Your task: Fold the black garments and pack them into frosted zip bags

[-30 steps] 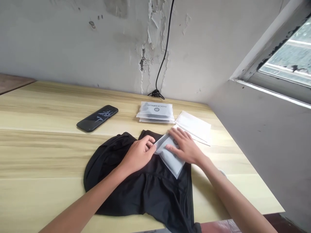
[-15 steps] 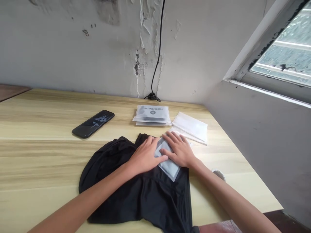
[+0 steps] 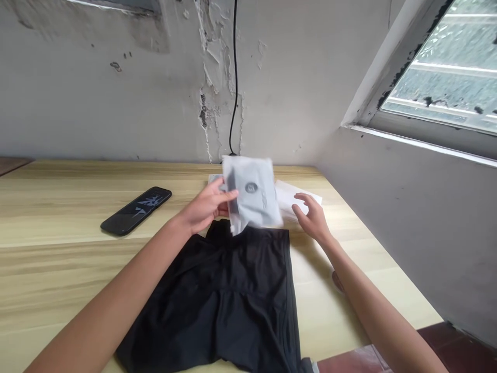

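Note:
My left hand (image 3: 209, 204) grips the left edge of a frosted plastic zip bag (image 3: 256, 194) with a dark round logo, thumb in front. The bag is held up above the table, a little blurred, with something pale and a darker strip inside. To its right, my right hand (image 3: 310, 215) is off the bag, thumb and fingers apart, holding nothing. Behind that hand lie white flat packets (image 3: 285, 189). Below both hands a black cloth garment (image 3: 225, 300) is spread over the table. Another packet (image 3: 214, 177) is mostly hidden behind the raised bag.
A black phone (image 3: 135, 211) lies on the wooden table (image 3: 50, 259) at the left. A small round object (image 3: 337, 281) sits partly behind my right forearm. A black cable (image 3: 235, 77) hangs down the peeling wall. The table's right edge runs alongside the wall under the window.
The bag that lay on the garment under both hands is now lifted in my left hand. My right hand has let go and moved right. The camera view has shifted somewhat.

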Available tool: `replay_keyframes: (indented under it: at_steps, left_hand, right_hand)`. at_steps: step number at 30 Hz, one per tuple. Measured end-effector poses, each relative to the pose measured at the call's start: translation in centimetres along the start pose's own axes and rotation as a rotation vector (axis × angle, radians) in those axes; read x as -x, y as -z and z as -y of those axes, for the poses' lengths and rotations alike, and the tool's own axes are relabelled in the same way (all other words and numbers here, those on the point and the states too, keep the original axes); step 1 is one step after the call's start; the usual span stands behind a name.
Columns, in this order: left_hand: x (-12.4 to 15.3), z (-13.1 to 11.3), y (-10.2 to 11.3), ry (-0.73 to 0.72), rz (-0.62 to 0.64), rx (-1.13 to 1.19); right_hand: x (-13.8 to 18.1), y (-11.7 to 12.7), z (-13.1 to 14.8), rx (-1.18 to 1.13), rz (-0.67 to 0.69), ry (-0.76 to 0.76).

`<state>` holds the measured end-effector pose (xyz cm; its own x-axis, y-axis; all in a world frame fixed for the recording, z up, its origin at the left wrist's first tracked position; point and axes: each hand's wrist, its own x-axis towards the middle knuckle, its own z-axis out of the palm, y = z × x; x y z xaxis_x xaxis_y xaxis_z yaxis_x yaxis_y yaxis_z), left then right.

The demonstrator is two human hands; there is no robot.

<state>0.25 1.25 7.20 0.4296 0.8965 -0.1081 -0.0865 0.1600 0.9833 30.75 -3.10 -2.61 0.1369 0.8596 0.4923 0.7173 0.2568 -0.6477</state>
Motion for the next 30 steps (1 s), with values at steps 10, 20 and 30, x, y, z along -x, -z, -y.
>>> replay_keyframes:
  at_steps: [10, 20, 30]
  left_hand:
    - [-3.8, 5.0, -2.1, 0.144, -0.429, 0.304]
    - [-3.2, 5.3, -2.3, 0.18, -0.165, -0.235]
    - [1.4, 6.4, 3.2, -0.171, -0.065, -1.262]
  right_hand:
    - [0.3, -0.3, -0.6, 0.135, 0.312, 0.083]
    - [-0.2, 0.3, -0.8, 0.156, 0.341, 0.059]
    - [0.7, 1.8, 3.3, -0.035, 0.451, 0.105]
